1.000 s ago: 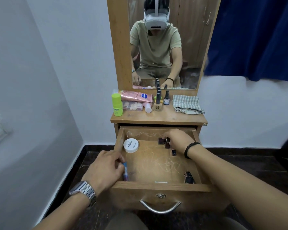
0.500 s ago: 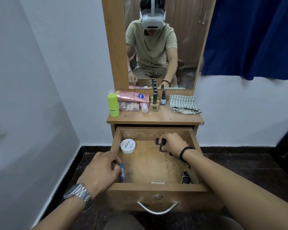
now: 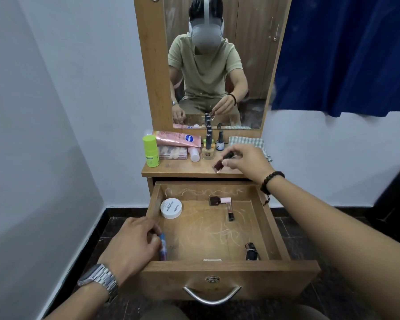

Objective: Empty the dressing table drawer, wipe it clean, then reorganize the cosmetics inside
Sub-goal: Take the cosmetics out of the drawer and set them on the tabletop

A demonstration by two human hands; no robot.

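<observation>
A person seated before a wooden dressing table (image 3: pixel 171 168) holds the right hand (image 3: pixel 247 160) above the tabletop, thumb and fingers pinching a small dark nail polish bottle (image 3: pixel 222 161) that tilts with its glass end lower. The left hand (image 3: pixel 131 247) rests on the left wall of the open drawer (image 3: pixel 229 269), its fingers curled against a slim blue tube (image 3: pixel 163 248) that lies along that wall; whether they actually grip the tube cannot be told.

Inside the drawer, a round white jar (image 3: pixel 171 208) sits near the back left corner. A bottle with a pink cap (image 3: pixel 219 200) lies on its side toward the back, a thin lip gloss (image 3: pixel 230 213) just in front of it, and a dark bottle (image 3: pixel 251 251) rests in the front right corner. Pale scratch marks cover the drawer floor.

On the tabletop stand a lime green stick (image 3: pixel 151 151), a pink lotion tube (image 3: pixel 178 140) lying across a flat box, a row of upright polish bottles (image 3: pixel 208 144) and a folded checked cloth (image 3: pixel 246 143) at the right. The mirror (image 3: pixel 217 61) reflects the seated figure.
</observation>
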